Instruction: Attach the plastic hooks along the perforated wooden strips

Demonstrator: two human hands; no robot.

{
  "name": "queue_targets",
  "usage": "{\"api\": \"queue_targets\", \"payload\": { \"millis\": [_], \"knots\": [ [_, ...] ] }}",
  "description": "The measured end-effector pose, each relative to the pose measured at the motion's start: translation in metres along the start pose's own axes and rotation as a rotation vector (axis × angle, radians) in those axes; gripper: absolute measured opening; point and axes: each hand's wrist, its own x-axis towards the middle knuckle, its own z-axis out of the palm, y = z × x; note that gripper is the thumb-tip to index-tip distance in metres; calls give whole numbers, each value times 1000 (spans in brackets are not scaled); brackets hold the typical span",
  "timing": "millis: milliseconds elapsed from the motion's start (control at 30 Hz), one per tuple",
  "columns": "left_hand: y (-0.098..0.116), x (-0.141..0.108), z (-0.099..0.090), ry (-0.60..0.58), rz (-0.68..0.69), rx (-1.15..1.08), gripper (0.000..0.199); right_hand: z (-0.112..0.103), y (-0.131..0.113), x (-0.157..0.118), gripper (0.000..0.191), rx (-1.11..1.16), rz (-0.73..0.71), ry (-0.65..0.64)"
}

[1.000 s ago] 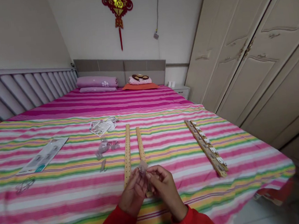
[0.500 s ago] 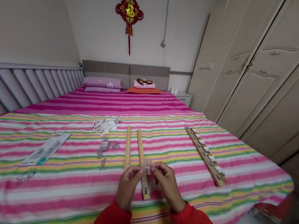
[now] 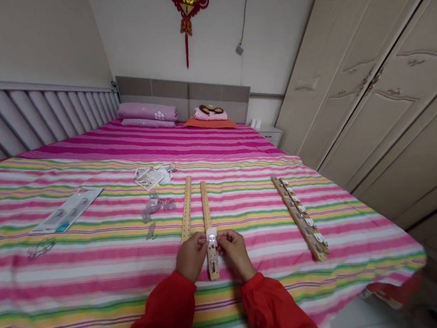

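Note:
In the head view, a small clear adhesive hook [image 3: 211,237] with a shiny metal part lies over a narrow wooden strip [image 3: 206,206] with a row of holes. My left hand [image 3: 191,255] pinches its left edge, and my right hand [image 3: 234,253] has the right edge between thumb and fingers. Nearer to me, another clear hook [image 3: 213,266] sits on the strip's near end. Just left runs a second holed wooden strip [image 3: 186,207], its near end partly behind my left hand. Whether the held hook is fully pressed down, I cannot tell.
More clear hooks [image 3: 153,205] lie to the left, with a single one [image 3: 150,231] nearer. Behind them are loose white backing papers [image 3: 153,177]. Far left are a packaging card [image 3: 67,210] and a wire tangle [image 3: 41,248]. Hook-fitted wooden strips [image 3: 300,218] lie right on the striped bedsheet [image 3: 138,293].
The hook between my hands has come down flat over the strip, and its face now shows white. Both hands have drawn closer together around it. The view has tilted slightly downward.

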Motion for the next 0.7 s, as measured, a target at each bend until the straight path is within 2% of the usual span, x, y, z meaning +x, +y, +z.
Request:
{"api": "queue_targets", "payload": {
  "millis": [333, 533, 700],
  "knots": [
    [12, -2, -2, 1, -3, 452, 16, 0, 14, 10, 9, -53, 2, 11],
    [21, -5, -2, -33, -40, 598, 17, -3, 24, 14, 10, -91, -17, 22],
    [20, -5, -1, -43, -59, 612, 20, -6, 35, 18, 12, -163, -83, 18]
  ]
}}
